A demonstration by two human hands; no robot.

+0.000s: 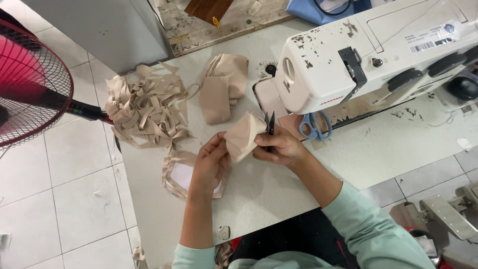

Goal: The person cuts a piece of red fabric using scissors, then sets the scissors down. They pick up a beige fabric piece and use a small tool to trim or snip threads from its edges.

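My left hand [210, 164] pinches the lower edge of a small beige fabric piece [243, 135] held above the table. My right hand [280, 148] grips the same piece from the right and also holds small black thread snips [269, 125], blades pointing up beside the fabric. Under my left hand lies a flat beige piece with a white centre [180, 175].
A white sewing machine [378, 55] stands at the right with blue-handled scissors [313, 125] at its base. A heap of beige strips [147, 107] and folded beige pieces [224, 84] lie on the grey table [269, 194]. A red fan [30, 79] stands left.
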